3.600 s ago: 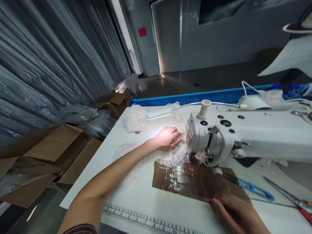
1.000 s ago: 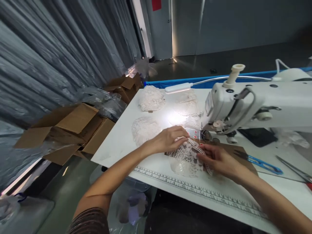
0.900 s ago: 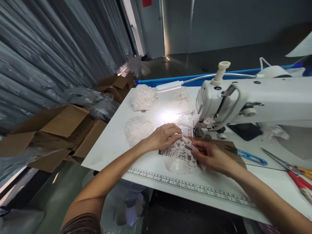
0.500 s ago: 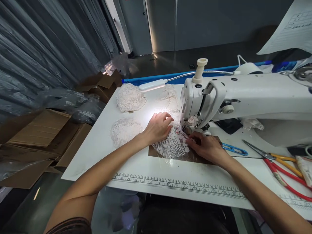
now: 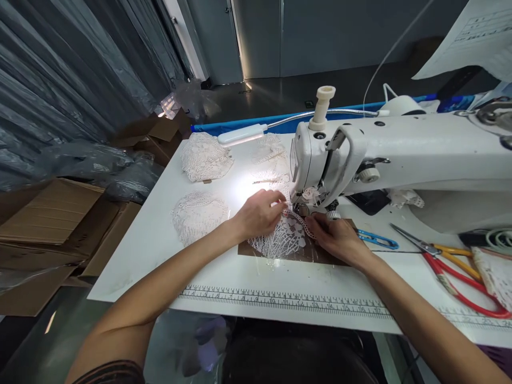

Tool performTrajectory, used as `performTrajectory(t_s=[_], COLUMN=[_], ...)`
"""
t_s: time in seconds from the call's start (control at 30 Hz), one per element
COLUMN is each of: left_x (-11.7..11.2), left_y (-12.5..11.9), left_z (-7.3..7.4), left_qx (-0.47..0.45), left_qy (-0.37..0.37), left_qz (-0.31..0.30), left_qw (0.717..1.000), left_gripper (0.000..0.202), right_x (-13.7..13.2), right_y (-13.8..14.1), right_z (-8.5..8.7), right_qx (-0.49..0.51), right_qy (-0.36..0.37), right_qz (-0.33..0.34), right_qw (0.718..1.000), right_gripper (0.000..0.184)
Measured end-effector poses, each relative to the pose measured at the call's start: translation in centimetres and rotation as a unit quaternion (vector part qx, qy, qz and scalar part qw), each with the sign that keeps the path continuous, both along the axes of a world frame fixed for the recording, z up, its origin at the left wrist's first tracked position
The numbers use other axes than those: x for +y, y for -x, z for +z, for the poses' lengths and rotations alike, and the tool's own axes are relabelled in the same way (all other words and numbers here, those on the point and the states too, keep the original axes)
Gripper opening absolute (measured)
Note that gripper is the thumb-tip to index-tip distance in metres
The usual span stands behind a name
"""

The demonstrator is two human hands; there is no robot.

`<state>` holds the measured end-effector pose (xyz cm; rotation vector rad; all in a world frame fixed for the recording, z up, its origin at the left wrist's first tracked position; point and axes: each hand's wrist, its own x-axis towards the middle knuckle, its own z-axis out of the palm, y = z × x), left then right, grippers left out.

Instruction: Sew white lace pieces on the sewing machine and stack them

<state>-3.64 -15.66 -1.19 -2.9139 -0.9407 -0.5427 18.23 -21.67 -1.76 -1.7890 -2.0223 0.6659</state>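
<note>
Lying flat on a brown sheet on the white table, the lace piece sits directly in front of the sewing machine. Its fan spreads toward the person and its scalloped band runs up and away to the presser foot. The left hand bears on the lace from the left, fingers bent and tips pressed down beside the foot. The right hand comes in from the right with fingers drawn together and tips on the band. Whether its thumb nips the edge cannot be told. Both hands touch the lace and flank the foot, which lies just beyond the fingertips, and the left is slightly nearer to it. A gooseneck lamp lights the spot. Three further lace heaps lie on the far left of the table, well apart from the hands. Blue snips lie just right of the right hand, with red-handled scissors farther right. A printed ruler along the near table edge shows numerals rising rightward, roughly 4 to 17. No brand is legible on the machine. A paper sheet at upper right carries print too small to read. Cardboard boxes stand on the floor at left.
</note>
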Motion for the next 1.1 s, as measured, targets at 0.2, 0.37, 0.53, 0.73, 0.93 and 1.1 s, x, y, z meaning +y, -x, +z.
performTrajectory(t_s=[0.2,0.37,0.53,0.73,0.93,1.1], left_x=[-2.9,-2.5,-3.3,-4.4,-3.7,-3.6], left_y=[0.8,1.5,0.8,-0.6,-0.1,0.4], left_z=[0.2,0.3,-0.7,-1.8,-2.3,-2.3], left_qx=[0.086,0.067,-0.054,-0.091,-0.086,-0.111], left_qy=[0.041,0.024,-0.077,-0.081,0.002,-0.007], left_qz=[-0.085,-0.080,-0.024,-0.085,-0.095,-0.114], left_qw=[0.992,0.994,0.995,0.989,0.992,0.987], left_gripper=[0.039,0.040,0.021,0.018,0.013,0.009], right_x=[-0.7,-1.4,-1.9,-2.8,-2.0,0.3], right_y=[0.1,-0.1,0.3,2.0,0.8,-1.2], right_z=[0.5,0.3,-0.2,-1.0,0.5,1.0], right_qx=[0.015,0.043,0.054,0.010,0.006,0.011], right_qy=[-0.012,-0.006,-0.067,-0.133,-0.104,-0.076], right_qz=[0.036,0.049,0.044,0.114,0.203,0.174], right_qw=[0.999,0.998,0.995,0.984,0.974,0.982], right_gripper=[0.034,0.033,0.026,0.023,0.025,0.027])
